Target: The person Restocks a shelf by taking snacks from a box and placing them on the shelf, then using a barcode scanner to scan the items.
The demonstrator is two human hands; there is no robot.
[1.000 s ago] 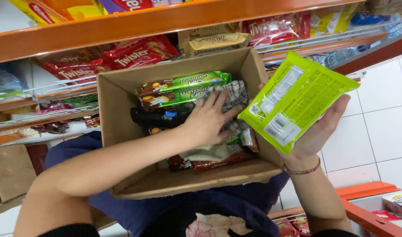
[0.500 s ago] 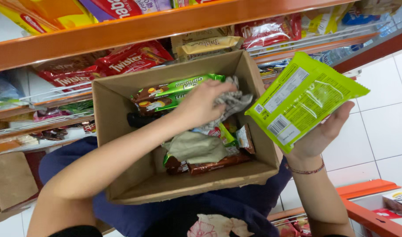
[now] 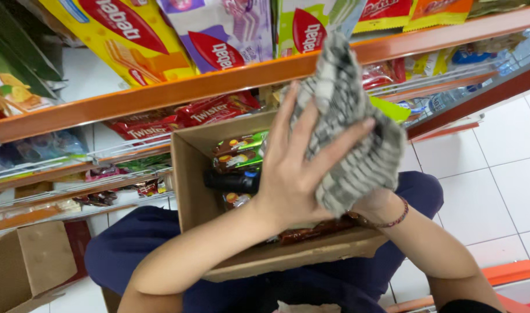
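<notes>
From the head camera I see my left hand (image 3: 294, 174) raised in front of the lens, fingers spread flat against a grey and white checked cloth (image 3: 352, 133); the hand presses the cloth rather than closing around it, thumb low and fingertips reaching toward the top of the fabric; the cloth hangs bunched over my right hand (image 3: 374, 204), which is almost wholly hidden beneath it, so I cannot tell whether that hand is open or closed; only the wrist shows, with a thin red bracelet (image 3: 386, 221) around it; a sliver of a lime green packet (image 3: 389, 108) peeks out behind the cloth at its right edge.

Below the hands a cardboard box (image 3: 189, 174) rests on my lap, on dark blue trousers (image 3: 132, 255); inside the box, toward its far wall, lie green snack bars (image 3: 242, 152) and, just under them, a dark packet (image 3: 230, 181); a reddish brown wrapper (image 3: 311, 232) lies along the near wall of the box, just beside my right wrist.

Above the box runs an orange shelf (image 3: 178, 93), its front edge crossing the frame; on it stand yellow, purple and green biscuit packs; red snack bags (image 3: 189, 116) sit on the wire rack below that edge; a second cardboard box (image 3: 27, 266) stands at the lower left corner; white floor tiles (image 3: 485, 174) fill the right side.
</notes>
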